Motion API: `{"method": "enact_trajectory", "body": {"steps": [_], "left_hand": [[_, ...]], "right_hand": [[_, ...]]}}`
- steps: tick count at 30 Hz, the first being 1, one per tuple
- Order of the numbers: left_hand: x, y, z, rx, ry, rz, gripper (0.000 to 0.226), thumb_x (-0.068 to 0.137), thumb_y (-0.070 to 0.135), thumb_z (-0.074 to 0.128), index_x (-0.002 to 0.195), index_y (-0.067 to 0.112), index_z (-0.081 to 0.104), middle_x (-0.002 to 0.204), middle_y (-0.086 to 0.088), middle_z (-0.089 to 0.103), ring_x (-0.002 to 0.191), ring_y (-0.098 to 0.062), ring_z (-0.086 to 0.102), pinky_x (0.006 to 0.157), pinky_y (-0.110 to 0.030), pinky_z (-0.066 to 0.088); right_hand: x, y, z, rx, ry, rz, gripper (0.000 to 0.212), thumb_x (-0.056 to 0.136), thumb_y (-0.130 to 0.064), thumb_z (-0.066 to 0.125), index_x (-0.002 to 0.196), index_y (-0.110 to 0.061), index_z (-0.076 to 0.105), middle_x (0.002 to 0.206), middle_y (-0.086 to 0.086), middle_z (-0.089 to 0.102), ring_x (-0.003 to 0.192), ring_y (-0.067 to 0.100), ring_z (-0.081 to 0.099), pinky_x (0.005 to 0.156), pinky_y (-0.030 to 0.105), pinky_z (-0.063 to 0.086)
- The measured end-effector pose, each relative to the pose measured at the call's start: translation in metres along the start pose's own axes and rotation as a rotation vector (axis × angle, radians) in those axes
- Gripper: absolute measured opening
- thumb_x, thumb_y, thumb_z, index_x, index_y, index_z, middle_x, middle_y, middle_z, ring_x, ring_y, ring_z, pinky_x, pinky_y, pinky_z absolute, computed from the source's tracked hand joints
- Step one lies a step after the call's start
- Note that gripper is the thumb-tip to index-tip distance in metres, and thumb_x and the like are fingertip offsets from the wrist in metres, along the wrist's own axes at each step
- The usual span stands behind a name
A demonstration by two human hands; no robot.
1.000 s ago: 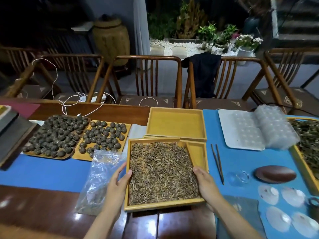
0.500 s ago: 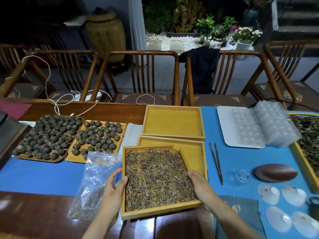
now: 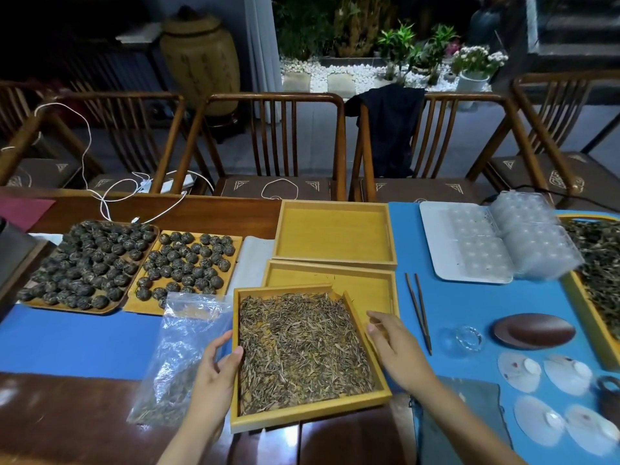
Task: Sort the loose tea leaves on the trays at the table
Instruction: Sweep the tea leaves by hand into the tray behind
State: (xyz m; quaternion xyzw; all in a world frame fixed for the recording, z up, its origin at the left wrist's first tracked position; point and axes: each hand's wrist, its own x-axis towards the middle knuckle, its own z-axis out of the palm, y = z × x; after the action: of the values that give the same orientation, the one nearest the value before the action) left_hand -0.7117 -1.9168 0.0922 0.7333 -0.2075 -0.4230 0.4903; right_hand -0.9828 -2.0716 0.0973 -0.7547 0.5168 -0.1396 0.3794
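**Leaf tray between two hands**

On the bench [image 3: 67,414], the tray [image 3: 312,412] of leaves [image 3: 302,347] overlaps an empty tray [image 3: 369,286]. Left hand [image 3: 214,374] grips its left wall, thumb inside. Right hand [image 3: 399,350] rests beside the right wall, fingers loosely curled; contact unclear. Forearms are cut off below.

tea room | wooden chairs [image 3: 275,142] | tea-ball trays [image 3: 188,273] | garden plants [image 3: 396,38]

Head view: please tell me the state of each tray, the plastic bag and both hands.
Front tray: full of loose tea leaves, partly over the tray behind.
Middle tray: almost empty.
Far tray: empty.
Two left trays: filled with tea balls.
Plastic bag: lying flat, some leaves inside.
Left hand: thumb on the front tray's rim.
Right hand: fingers loosely curled, at that tray's right edge.
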Motion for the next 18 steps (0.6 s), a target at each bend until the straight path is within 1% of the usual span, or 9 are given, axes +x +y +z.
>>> {"method": "enact_trajectory", "body": {"steps": [1, 3, 6, 8, 10, 11, 14, 17, 18], "left_hand": [[0.0, 0.0, 0.0, 0.004, 0.005, 0.004, 0.027, 0.092, 0.033, 0.06, 0.117, 0.042, 0.055, 0.098, -0.012, 0.064, 0.096, -0.027, 0.062, 0.103, -0.054, 0.04], [-0.001, 0.002, -0.001, 0.0, 0.011, 0.01, 0.027, 0.092, 0.03, 0.06, 0.117, 0.041, 0.055, 0.1, -0.012, 0.065, 0.099, -0.024, 0.062, 0.103, -0.049, 0.04], [-0.002, 0.004, 0.0, -0.012, -0.009, 0.012, 0.03, 0.092, 0.031, 0.059, 0.121, 0.038, 0.054, 0.1, -0.01, 0.061, 0.097, -0.023, 0.06, 0.1, -0.046, 0.041], [-0.005, 0.005, 0.0, -0.011, -0.013, 0.013, 0.033, 0.092, 0.032, 0.059, 0.124, 0.035, 0.053, 0.09, -0.008, 0.058, 0.092, -0.022, 0.058, 0.095, -0.044, 0.042], [-0.007, 0.006, 0.001, -0.01, 0.001, 0.015, 0.031, 0.092, 0.029, 0.059, 0.122, 0.035, 0.054, 0.085, -0.003, 0.066, 0.091, -0.017, 0.061, 0.092, -0.044, 0.043], [-0.007, 0.006, 0.001, -0.01, 0.009, 0.018, 0.031, 0.093, 0.027, 0.059, 0.122, 0.034, 0.054, 0.086, 0.001, 0.07, 0.094, -0.015, 0.063, 0.091, -0.043, 0.044], [-0.009, 0.008, -0.001, -0.006, 0.003, 0.009, 0.034, 0.093, 0.024, 0.058, 0.126, 0.029, 0.053, 0.09, -0.001, 0.071, 0.098, -0.022, 0.064, 0.095, -0.049, 0.045], [-0.012, 0.009, -0.002, 0.022, 0.006, 0.034, 0.032, 0.093, 0.024, 0.059, 0.124, 0.029, 0.054, 0.08, 0.008, 0.067, 0.089, -0.011, 0.062, 0.086, -0.037, 0.046], [-0.012, 0.01, -0.002, 0.036, 0.005, 0.043, 0.031, 0.093, 0.025, 0.058, 0.123, 0.029, 0.054, 0.077, 0.005, 0.061, 0.083, -0.01, 0.06, 0.084, -0.034, 0.045]], "right_hand": [[-0.001, -0.002, -0.002, -0.138, -0.034, -0.132, 0.046, 0.099, -0.044, 0.033, 0.136, -0.022, 0.046, 0.139, -0.003, 0.048, 0.128, 0.013, 0.043, 0.104, 0.026, 0.033], [-0.001, -0.008, -0.001, -0.358, -0.148, -0.348, 0.053, 0.097, -0.052, 0.023, 0.144, -0.029, 0.034, 0.15, -0.008, 0.035, 0.137, 0.01, 0.031, 0.113, 0.027, 0.019], [0.002, -0.017, 0.013, -0.501, -0.298, -0.477, 0.058, 0.097, -0.053, 0.016, 0.15, -0.028, 0.02, 0.157, -0.01, 0.019, 0.144, 0.006, 0.016, 0.117, 0.027, 0.001], [0.006, -0.02, 0.022, -0.549, -0.341, -0.479, 0.061, 0.097, -0.054, 0.014, 0.151, -0.025, 0.014, 0.159, -0.006, 0.013, 0.145, 0.007, 0.01, 0.118, 0.028, -0.003], [0.01, -0.02, 0.027, -0.559, -0.345, -0.44, 0.065, 0.096, -0.056, 0.011, 0.152, -0.022, 0.01, 0.16, -0.003, 0.01, 0.146, 0.009, 0.007, 0.117, 0.029, -0.005], [0.012, -0.02, 0.029, -0.556, -0.343, -0.419, 0.067, 0.095, -0.058, 0.009, 0.152, -0.021, 0.01, 0.16, -0.001, 0.009, 0.146, 0.01, 0.007, 0.117, 0.03, -0.004], [0.02, -0.02, 0.034, -0.555, -0.337, -0.373, 0.073, 0.092, -0.062, 0.005, 0.152, -0.019, 0.01, 0.16, 0.0, 0.01, 0.146, 0.012, 0.008, 0.116, 0.032, -0.002], [0.028, -0.018, 0.036, -0.582, -0.321, -0.353, 0.074, 0.092, -0.062, 0.006, 0.151, -0.018, 0.013, 0.16, 0.002, 0.014, 0.146, 0.013, 0.011, 0.117, 0.035, -0.001], [0.031, -0.017, 0.036, -0.594, -0.312, -0.357, 0.073, 0.093, -0.061, 0.007, 0.151, -0.017, 0.015, 0.159, 0.003, 0.016, 0.146, 0.014, 0.013, 0.117, 0.036, -0.001]]}}
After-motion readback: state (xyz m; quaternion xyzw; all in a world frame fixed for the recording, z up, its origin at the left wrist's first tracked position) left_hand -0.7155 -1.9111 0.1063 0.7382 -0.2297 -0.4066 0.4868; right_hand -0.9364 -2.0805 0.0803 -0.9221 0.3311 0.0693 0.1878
